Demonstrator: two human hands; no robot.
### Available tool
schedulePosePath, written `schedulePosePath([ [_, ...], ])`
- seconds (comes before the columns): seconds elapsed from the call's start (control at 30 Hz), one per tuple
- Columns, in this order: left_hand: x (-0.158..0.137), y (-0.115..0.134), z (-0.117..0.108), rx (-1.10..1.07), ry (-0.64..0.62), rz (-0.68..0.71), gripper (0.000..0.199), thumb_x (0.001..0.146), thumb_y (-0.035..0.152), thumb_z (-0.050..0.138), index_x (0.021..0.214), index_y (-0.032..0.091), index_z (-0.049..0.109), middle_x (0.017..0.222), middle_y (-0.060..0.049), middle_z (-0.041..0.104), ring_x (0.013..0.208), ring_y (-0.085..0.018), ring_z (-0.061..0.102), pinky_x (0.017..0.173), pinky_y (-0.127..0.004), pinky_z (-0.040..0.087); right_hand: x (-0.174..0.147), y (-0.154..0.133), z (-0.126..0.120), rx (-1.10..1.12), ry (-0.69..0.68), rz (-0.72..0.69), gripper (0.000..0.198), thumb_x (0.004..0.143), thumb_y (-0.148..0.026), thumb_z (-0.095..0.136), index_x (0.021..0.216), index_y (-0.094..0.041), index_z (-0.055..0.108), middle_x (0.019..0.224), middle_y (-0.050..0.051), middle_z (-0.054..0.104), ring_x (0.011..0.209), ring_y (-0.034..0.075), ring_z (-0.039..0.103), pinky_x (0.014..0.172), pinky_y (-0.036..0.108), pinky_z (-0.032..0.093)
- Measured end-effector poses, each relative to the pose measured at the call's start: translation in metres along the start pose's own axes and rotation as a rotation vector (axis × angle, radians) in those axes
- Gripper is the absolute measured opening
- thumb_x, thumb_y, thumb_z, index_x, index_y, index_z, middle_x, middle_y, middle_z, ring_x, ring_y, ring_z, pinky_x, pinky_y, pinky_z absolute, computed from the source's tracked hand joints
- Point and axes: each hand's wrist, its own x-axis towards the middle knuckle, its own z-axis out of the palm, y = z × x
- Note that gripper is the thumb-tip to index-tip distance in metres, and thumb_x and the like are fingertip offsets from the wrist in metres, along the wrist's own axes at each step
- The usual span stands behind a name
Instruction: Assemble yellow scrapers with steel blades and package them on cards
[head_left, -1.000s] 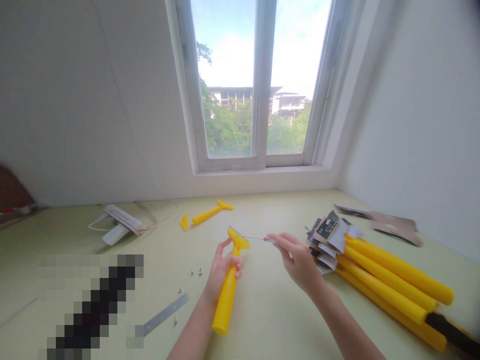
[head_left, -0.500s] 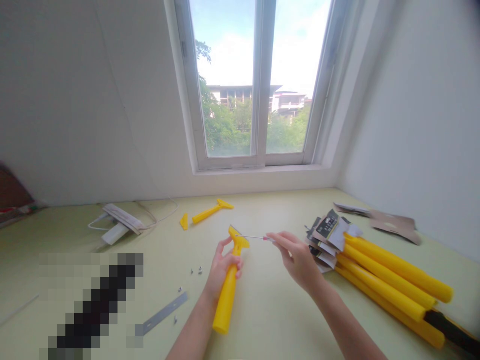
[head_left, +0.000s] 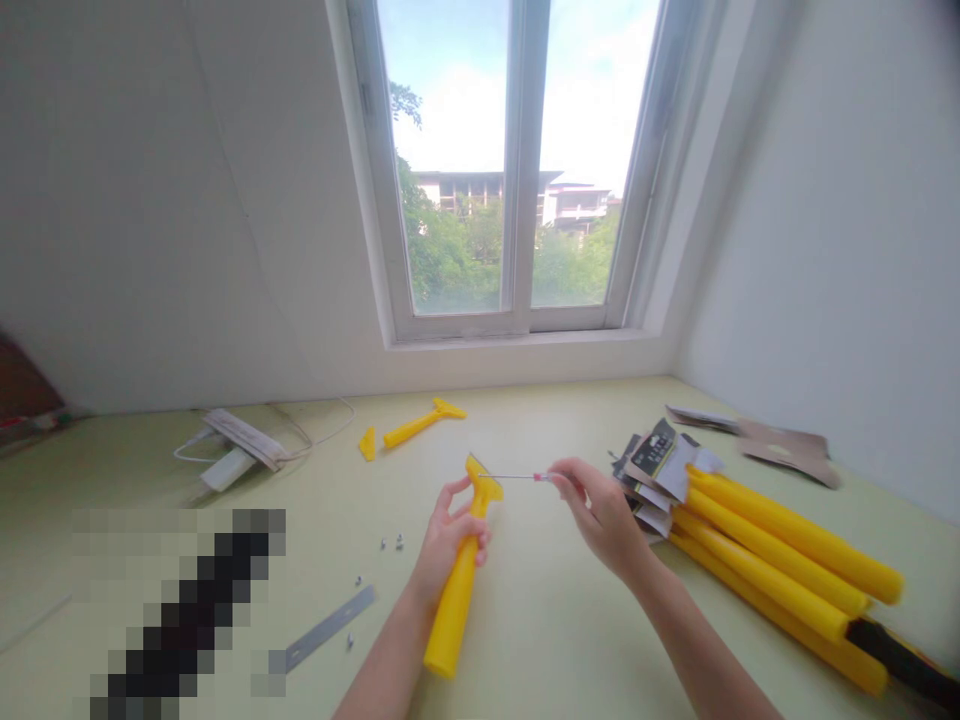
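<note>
My left hand (head_left: 448,535) is wrapped round the neck of a yellow scraper (head_left: 452,625), its handle slanting toward me and its head up. From the right, my right hand (head_left: 600,512) pinches a thin screwdriver (head_left: 517,477) near its reddish collar. The shaft lies nearly level, its tip at the scraper head. Left of my left hand, a flat metal blade (head_left: 330,628) rests on the table among several small screws (head_left: 400,542). Farther back lie a second yellow scraper (head_left: 412,428) and a small yellow head piece (head_left: 367,444).
At the right, several yellow scrapers (head_left: 772,550) lie stacked with printed card sleeves (head_left: 656,450) on their heads. Brown card pieces (head_left: 795,450) are behind them. A white power strip (head_left: 244,438) with cables sits at the back left. A dark pixelated shape (head_left: 187,610) covers the front left.
The scraper head and my left hand have shifted slightly right. My right hand has moved a little right with the screwdriver, and its fingers have changed position on it.
</note>
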Motion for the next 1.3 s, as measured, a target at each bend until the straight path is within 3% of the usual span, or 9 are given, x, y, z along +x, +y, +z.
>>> schedulePosePath([
  [0.2, -0.0024, -0.0001, 0.0017, 0.013, -0.040, -0.009, 0.053, 0.055, 0.010, 0.051, 0.104, 0.022, 0.033, 0.072, 0.003, 0.054, 0.042, -0.006, 0.043, 0.034, -0.017, 0.032, -0.0010, -0.0020, 0.0010, -0.042, 0.063, 0.052, 0.018, 0.085, -0.028, 0.038, 0.079, -0.019, 0.051, 0.061, -0.001, 0.052, 0.055, 0.012, 0.047, 0.054, 0.023, 0.036],
  [0.5, -0.0013, -0.0028, -0.0004, -0.005, -0.048, -0.009, 0.053, 0.056, 0.009, 0.053, 0.104, 0.023, 0.033, 0.072, 0.003, 0.054, 0.043, -0.005, 0.043, 0.034, -0.016, 0.031, 0.0000, -0.0040, 0.0010, 0.099, 0.150, -0.079, 0.012, 0.082, -0.024, 0.043, 0.087, -0.019, 0.052, 0.082, 0.005, 0.058, 0.076, 0.016, 0.054, 0.069, 0.027, 0.043],
  [0.7, -0.0028, -0.0024, 0.0006, 0.010, -0.073, 0.000, 0.053, 0.056, 0.009, 0.052, 0.104, 0.022, 0.033, 0.073, 0.002, 0.055, 0.043, -0.005, 0.043, 0.034, -0.016, 0.032, -0.0006, -0.0061, -0.0016, 0.041, 0.196, 0.035, 0.017, 0.079, -0.032, 0.048, 0.075, -0.018, 0.056, 0.064, 0.000, 0.058, 0.056, 0.012, 0.052, 0.054, 0.022, 0.039],
  [0.87, -0.0036, -0.0021, 0.0016, 0.021, -0.079, -0.016, 0.055, 0.056, 0.010, 0.053, 0.105, 0.023, 0.033, 0.075, 0.002, 0.054, 0.043, -0.005, 0.043, 0.034, -0.016, 0.032, -0.0016, -0.0072, -0.0013, -0.026, 0.162, 0.085, 0.029, 0.084, -0.036, 0.038, 0.066, -0.018, 0.052, 0.049, -0.004, 0.044, 0.046, 0.010, 0.043, 0.046, 0.021, 0.031],
  [1.13, -0.0019, -0.0022, -0.0006, -0.002, -0.078, -0.032, 0.062, 0.056, 0.009, 0.052, 0.112, 0.023, 0.030, 0.073, 0.002, 0.052, 0.044, -0.005, 0.042, 0.034, -0.016, 0.032, -0.0018, -0.0065, 0.0019, 0.071, 0.125, 0.035, 0.013, 0.083, -0.029, 0.040, 0.079, -0.019, 0.046, 0.069, 0.000, 0.055, 0.064, 0.013, 0.053, 0.060, 0.024, 0.041],
  [1.3, -0.0024, -0.0019, 0.0005, -0.037, -0.073, -0.020, 0.065, 0.056, 0.009, 0.053, 0.115, 0.023, 0.029, 0.077, 0.000, 0.054, 0.045, -0.005, 0.042, 0.034, -0.016, 0.031, -0.0041, -0.0083, 0.0021, 0.075, 0.251, -0.087, 0.007, 0.080, -0.022, 0.047, 0.084, -0.019, 0.050, 0.074, 0.002, 0.057, 0.067, 0.013, 0.055, 0.063, 0.025, 0.044],
])
